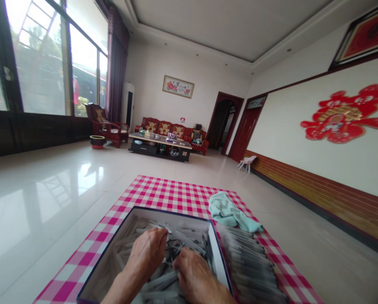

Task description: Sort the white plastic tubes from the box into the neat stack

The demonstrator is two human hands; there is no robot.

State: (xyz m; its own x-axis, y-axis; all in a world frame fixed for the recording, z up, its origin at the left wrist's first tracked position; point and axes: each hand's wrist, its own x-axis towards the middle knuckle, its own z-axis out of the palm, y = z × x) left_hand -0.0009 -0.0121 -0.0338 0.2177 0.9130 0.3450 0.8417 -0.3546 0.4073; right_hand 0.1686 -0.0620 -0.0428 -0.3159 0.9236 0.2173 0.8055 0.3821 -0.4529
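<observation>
Two hands, both palms down: left hand (146,253) and right hand (193,276) pressing into pale slender sticks (189,240), dozens, exact count unclear, lying jumbled inside one open box (219,257). Fingers curling over pile; cannot tell whether either hand gripping anything. One blurred row of stacked packets (248,266) sitting just right of box. One teal towel (229,213) lying beyond, on pink-checked cloth (144,194). Farther off, one low coffee table (160,141), one red wooden sofa (163,126), one matching armchair (106,124) standing.
</observation>
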